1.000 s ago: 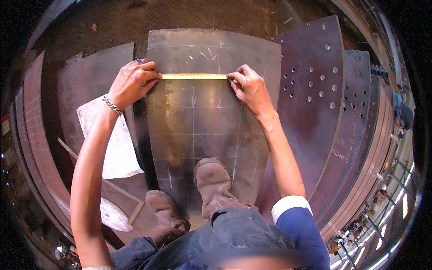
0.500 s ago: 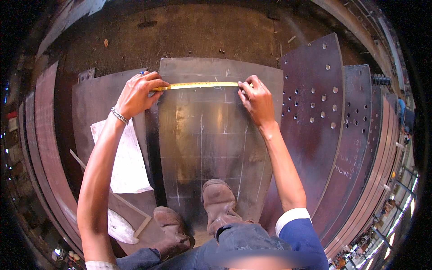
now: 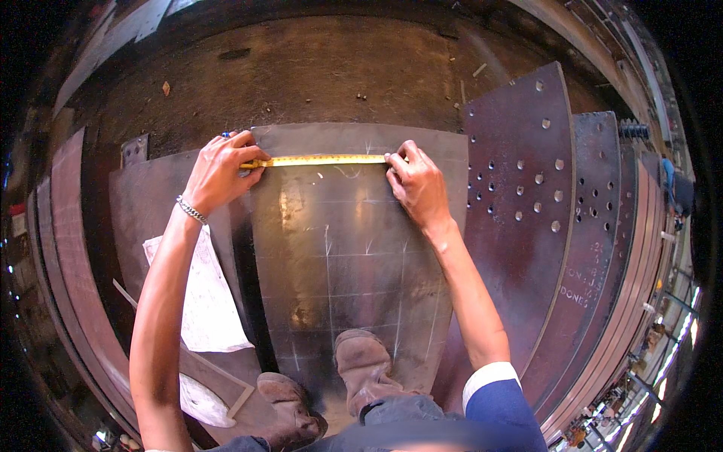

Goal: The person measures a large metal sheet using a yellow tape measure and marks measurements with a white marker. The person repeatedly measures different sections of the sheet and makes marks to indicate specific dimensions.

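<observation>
A yellow measuring tape is stretched flat across the far end of a grey steel plate that lies on the floor. The tape is held at its left end by the left hand, whose fingers are closed over it at the plate's left edge; something blue is seen at the fingertips, but what it is cannot be told. The tape's right end is pinned against the plate by the fingers of the right hand, pressed down flat. The two hands are set well apart, with the tape spanning the gap between them. Chalk-like grid lines are marked on the plate below the tape. Two worn boots are placed on the plate's near end. A sheet of paper lies left of the plate, under the left forearm. A perforated steel plate lies just beside the right hand.
</observation>
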`<state>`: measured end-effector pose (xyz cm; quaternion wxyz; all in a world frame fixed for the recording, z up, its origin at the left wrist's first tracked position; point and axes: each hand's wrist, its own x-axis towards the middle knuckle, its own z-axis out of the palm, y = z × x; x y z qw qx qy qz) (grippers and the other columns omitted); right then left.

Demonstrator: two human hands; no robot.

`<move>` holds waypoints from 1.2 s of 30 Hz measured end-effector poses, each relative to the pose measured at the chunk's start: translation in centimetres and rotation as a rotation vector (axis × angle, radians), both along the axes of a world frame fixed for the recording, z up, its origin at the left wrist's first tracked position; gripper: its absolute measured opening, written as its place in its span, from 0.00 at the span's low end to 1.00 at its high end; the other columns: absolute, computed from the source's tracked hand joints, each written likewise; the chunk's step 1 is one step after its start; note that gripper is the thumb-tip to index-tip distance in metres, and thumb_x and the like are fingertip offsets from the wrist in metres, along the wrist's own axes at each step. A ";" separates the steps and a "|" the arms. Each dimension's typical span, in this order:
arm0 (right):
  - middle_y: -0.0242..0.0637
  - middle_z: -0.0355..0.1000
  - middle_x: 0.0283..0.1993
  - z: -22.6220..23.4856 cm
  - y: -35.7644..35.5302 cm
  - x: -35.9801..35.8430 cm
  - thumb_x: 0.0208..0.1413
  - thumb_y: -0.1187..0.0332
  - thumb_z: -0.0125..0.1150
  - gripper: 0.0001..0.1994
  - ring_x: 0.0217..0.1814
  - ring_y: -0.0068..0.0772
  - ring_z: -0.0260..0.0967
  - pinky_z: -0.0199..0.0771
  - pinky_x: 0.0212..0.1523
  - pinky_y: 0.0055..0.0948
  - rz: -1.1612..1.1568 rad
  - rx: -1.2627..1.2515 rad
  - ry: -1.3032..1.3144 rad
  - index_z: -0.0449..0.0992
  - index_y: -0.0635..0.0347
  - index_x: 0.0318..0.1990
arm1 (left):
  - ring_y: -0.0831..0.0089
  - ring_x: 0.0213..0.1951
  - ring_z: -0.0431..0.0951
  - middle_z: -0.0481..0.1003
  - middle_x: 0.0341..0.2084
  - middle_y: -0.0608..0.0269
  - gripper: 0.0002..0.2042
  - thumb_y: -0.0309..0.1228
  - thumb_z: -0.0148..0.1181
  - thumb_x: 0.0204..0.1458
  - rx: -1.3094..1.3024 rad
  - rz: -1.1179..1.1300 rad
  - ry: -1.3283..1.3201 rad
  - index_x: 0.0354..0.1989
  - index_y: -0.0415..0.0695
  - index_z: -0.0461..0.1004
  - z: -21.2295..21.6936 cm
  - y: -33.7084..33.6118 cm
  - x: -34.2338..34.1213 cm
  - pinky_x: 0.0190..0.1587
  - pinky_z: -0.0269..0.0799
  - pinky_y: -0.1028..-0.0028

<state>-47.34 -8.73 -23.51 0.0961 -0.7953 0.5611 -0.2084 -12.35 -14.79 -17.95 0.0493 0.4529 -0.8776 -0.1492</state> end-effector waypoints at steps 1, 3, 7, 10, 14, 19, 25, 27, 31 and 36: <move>0.39 0.70 0.41 0.1 -0.1 0.0 0.51 0.74 0.69 0.11 0.45 0.43 0.75 0.79 0.46 0.40 0.008 0.005 -0.001 0.79 0.61 0.43 | 0.59 0.42 0.78 0.76 0.35 0.62 0.10 0.29 0.69 0.46 -0.003 0.001 0.010 0.39 0.49 0.83 -0.1 0.0 0.1 0.48 0.74 0.62; 0.41 0.69 0.42 0.2 -0.2 0.0 0.51 0.73 0.69 0.10 0.45 0.44 0.73 0.78 0.47 0.42 0.020 0.021 -0.018 0.76 0.61 0.40 | 0.60 0.41 0.78 0.75 0.35 0.62 0.10 0.29 0.69 0.46 0.000 -0.009 0.018 0.39 0.49 0.84 -0.1 -0.2 0.1 0.48 0.74 0.62; 0.42 0.68 0.42 0.1 -0.3 -0.1 0.51 0.72 0.69 0.10 0.45 0.45 0.73 0.77 0.48 0.43 0.037 0.024 -0.037 0.73 0.61 0.37 | 0.60 0.41 0.78 0.76 0.35 0.62 0.09 0.29 0.69 0.47 0.011 -0.051 -0.008 0.38 0.49 0.84 0.2 -0.4 0.0 0.47 0.74 0.62; 0.43 0.69 0.42 0.1 -0.6 -0.1 0.51 0.72 0.69 0.10 0.44 0.45 0.73 0.77 0.48 0.43 0.043 0.051 -0.041 0.72 0.62 0.36 | 0.60 0.41 0.77 0.76 0.35 0.62 0.09 0.29 0.69 0.47 -0.010 -0.088 -0.034 0.38 0.48 0.84 0.3 -0.5 0.2 0.47 0.74 0.63; 0.44 0.69 0.41 0.4 -0.7 -0.3 0.50 0.72 0.69 0.10 0.44 0.46 0.73 0.77 0.47 0.43 0.040 0.061 -0.031 0.72 0.62 0.35 | 0.60 0.41 0.77 0.76 0.35 0.62 0.09 0.29 0.68 0.47 -0.041 -0.108 -0.058 0.38 0.48 0.84 0.3 -0.5 -0.1 0.47 0.74 0.63; 0.40 0.70 0.40 0.5 -0.8 0.0 0.51 0.73 0.69 0.09 0.44 0.44 0.74 0.77 0.46 0.42 0.019 0.067 -0.015 0.78 0.61 0.40 | 0.61 0.40 0.78 0.76 0.35 0.62 0.08 0.29 0.68 0.48 -0.025 -0.105 -0.065 0.38 0.48 0.84 0.2 -0.6 0.3 0.46 0.73 0.63; 0.44 0.69 0.41 0.2 0.1 -1.4 0.50 0.72 0.69 0.10 0.44 0.48 0.73 0.77 0.47 0.44 0.046 0.011 0.026 0.72 0.61 0.35 | 0.61 0.40 0.77 0.76 0.35 0.63 0.10 0.29 0.68 0.49 -0.032 -0.069 -0.027 0.42 0.51 0.85 0.0 -0.1 0.0 0.47 0.73 0.63; 0.43 0.69 0.41 0.3 0.3 -3.5 0.50 0.72 0.69 0.10 0.45 0.48 0.73 0.78 0.47 0.44 -0.009 0.007 0.090 0.72 0.61 0.36 | 0.62 0.41 0.77 0.76 0.36 0.63 0.12 0.28 0.68 0.50 -0.030 -0.060 -0.033 0.44 0.53 0.86 -0.1 0.0 0.0 0.48 0.73 0.64; 0.43 0.70 0.41 0.4 1.5 -9.0 0.51 0.71 0.68 0.09 0.45 0.47 0.74 0.78 0.46 0.43 -0.104 0.039 0.162 0.74 0.60 0.38 | 0.64 0.42 0.78 0.76 0.37 0.64 0.14 0.28 0.67 0.50 -0.014 -0.070 -0.029 0.47 0.54 0.86 0.3 0.1 0.0 0.50 0.73 0.65; 0.42 0.70 0.41 0.4 1.1 -10.3 0.52 0.72 0.67 0.08 0.45 0.46 0.73 0.78 0.46 0.44 -0.140 -0.005 0.196 0.76 0.61 0.38 | 0.65 0.41 0.77 0.76 0.36 0.64 0.14 0.28 0.67 0.51 0.003 -0.039 -0.028 0.47 0.54 0.86 0.0 0.1 0.4 0.49 0.73 0.65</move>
